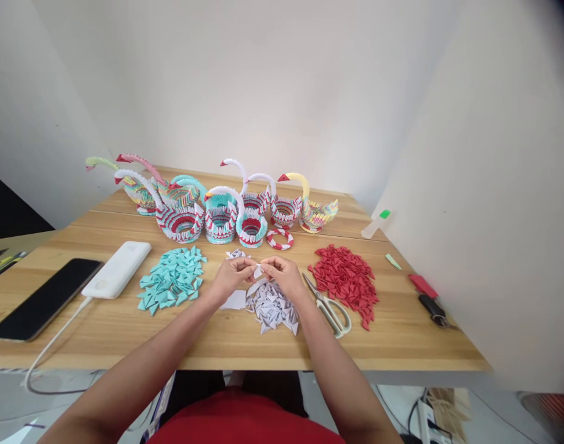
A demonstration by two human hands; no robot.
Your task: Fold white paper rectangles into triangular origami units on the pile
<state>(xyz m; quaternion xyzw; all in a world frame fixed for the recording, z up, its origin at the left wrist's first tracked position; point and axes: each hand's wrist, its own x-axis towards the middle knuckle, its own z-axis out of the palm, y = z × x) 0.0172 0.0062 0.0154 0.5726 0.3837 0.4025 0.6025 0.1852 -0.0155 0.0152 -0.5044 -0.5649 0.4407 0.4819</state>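
Observation:
Over the middle of the wooden table (124, 320), my left hand (233, 276) and my right hand (282, 273) meet, both pinching one small white folded paper piece (258, 271) between their fingertips. Just below them lies a pile of white folded paper triangles (272, 306), with a flat white paper slip (234, 300) beside it. A pile of teal triangles (172, 279) sits to the left and a pile of red triangles (346, 276) to the right.
Several modular paper swans (221, 213) and a small red-white ring (280, 238) stand at the back. Scissors (330, 306) lie right of the white pile. A phone (44, 299) and a white power bank (117, 269) with cable lie left. A red-black tool (427, 297) lies far right.

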